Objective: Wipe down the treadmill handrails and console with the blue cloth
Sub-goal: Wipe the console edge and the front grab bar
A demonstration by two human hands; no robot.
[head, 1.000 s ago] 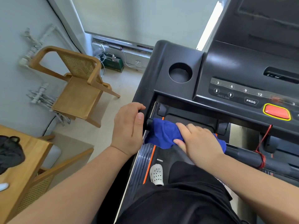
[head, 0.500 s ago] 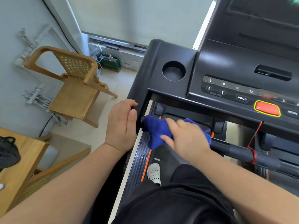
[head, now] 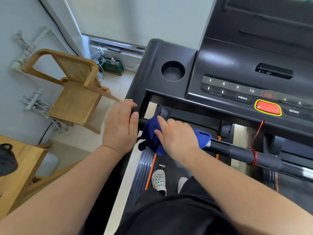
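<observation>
A black treadmill console (head: pixel 237 68) with number buttons, a PROG key and a red stop button (head: pixel 268 108) fills the upper right. Below it a black front handrail (head: pixel 237 150) runs left to right. My right hand (head: pixel 177 136) presses the blue cloth (head: pixel 150 133) around the bar's left part; the cloth drapes over and under the bar. My left hand (head: pixel 121 126) wraps the left side handrail's end (head: pixel 144 107), just left of the cloth.
A round cup holder (head: pixel 172 71) sits in the console's left wing. A red safety cord (head: pixel 254 150) is tied around the bar further right. A wooden chair (head: pixel 74 92) stands on the floor left, a wooden table (head: pixel 18 168) at lower left. My white shoes (head: pixel 159 181) rest on the belt.
My right hand with the blue cloth has slid left along the front handrail toward its left end. My left hand keeps its grip on the side rail.
</observation>
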